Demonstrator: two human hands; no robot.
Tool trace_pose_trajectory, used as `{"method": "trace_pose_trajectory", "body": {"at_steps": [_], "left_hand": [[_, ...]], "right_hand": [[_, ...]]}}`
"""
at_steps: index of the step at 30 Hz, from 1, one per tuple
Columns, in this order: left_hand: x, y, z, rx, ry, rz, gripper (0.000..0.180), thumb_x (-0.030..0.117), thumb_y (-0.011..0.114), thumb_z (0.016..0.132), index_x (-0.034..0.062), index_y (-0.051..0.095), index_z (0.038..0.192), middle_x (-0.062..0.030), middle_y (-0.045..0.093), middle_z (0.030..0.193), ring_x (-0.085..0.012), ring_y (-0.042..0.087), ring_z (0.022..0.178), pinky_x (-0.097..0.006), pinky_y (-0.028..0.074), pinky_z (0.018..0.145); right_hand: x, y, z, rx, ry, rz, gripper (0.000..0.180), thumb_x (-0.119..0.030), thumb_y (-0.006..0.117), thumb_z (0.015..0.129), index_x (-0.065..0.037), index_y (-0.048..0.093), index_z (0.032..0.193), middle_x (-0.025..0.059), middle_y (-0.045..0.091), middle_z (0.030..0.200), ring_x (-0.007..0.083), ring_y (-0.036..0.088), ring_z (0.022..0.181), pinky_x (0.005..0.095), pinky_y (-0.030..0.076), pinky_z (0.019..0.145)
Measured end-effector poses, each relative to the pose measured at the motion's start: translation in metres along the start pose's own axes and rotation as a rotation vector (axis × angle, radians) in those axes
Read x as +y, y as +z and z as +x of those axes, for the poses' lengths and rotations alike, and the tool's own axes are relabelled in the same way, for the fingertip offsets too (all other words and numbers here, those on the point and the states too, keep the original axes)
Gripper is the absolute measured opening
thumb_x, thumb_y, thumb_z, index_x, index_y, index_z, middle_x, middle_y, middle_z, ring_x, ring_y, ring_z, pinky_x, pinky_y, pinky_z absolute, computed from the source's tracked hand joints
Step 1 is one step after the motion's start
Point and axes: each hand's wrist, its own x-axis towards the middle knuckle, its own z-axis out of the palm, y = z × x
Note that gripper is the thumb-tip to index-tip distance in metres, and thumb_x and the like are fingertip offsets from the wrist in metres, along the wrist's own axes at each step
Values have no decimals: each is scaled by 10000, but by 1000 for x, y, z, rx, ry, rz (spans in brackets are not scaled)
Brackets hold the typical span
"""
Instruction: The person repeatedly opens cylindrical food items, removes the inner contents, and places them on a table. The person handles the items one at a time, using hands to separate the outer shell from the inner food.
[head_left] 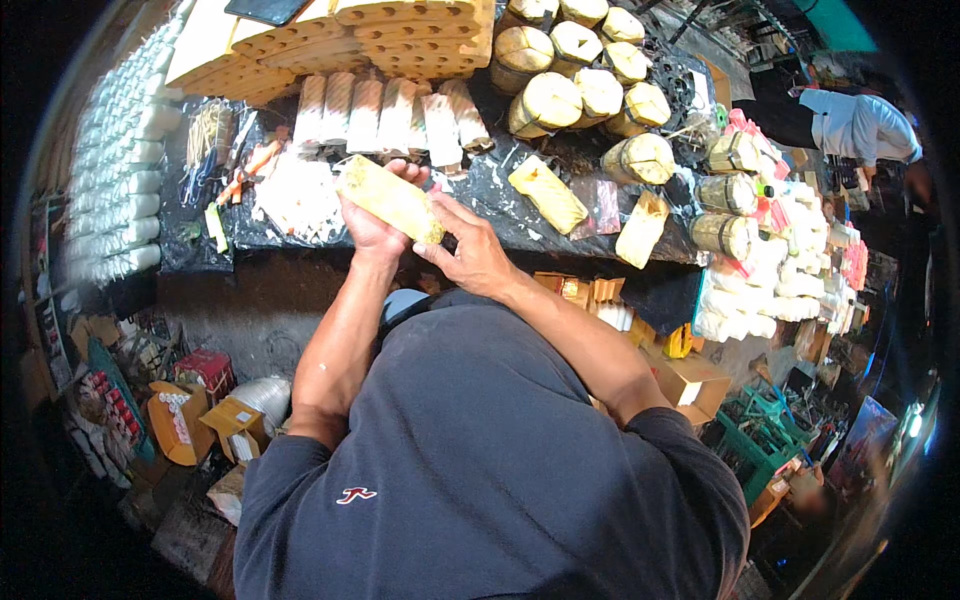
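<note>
My left hand [372, 230] cradles a pale yellow, oblong wrapped package [385, 197] from below, its fingers showing behind the far side. At the package's near right end, my right hand [470, 245] presses with bent thumb and fingers. The package is tilted, held just above the table's front edge. Two similar yellow packages, one a flat-lying block [548, 195] and one at the edge [641, 230], rest to the right. Beyond my hands stand several pinkish-white rolls [365, 112]. A heap of white scraps [300, 195] is left of my left hand.
Yellow stacks with rows of holes [360, 45] fill the back. Banded round yellow bundles [545, 103] stand at back right. White rolls [130, 190] pile up at left, white bagged packs [735, 300] at right. Cardboard boxes [180, 420] lie below. Another person [860, 125] bends at far right.
</note>
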Motion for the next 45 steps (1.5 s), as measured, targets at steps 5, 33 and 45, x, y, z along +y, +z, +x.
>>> {"method": "trace_pose_trajectory", "body": {"at_steps": [5,33,45], "left_hand": [[47,47,-45,93,-341,237,874,461,656,959,-134,402,1547,-307,462,1587,-438,475,1475,-585,366,1248],[-30,-28,-71,682,-129,100,575,65,591,871,-71,522,1426,-231,602,1455,-411,580,1368,-566,436,1214],[-42,-36,-86,545,-279,182,428,2,593,842,-33,655,1264,-102,743,1162,-252,711,1060,-392,550,979]], "right_hand": [[46,-24,-9,-172,-267,-179,680,-158,825,870,0,573,1481,245,478,1610,423,393,1539,475,343,1276],[72,-162,-64,457,627,-749,259,-118,642,923,-78,665,1178,286,734,884,472,744,853,564,587,751],[19,41,-14,-49,303,-745,433,-129,613,917,-12,638,1334,223,712,1102,435,737,872,511,621,734]]}}
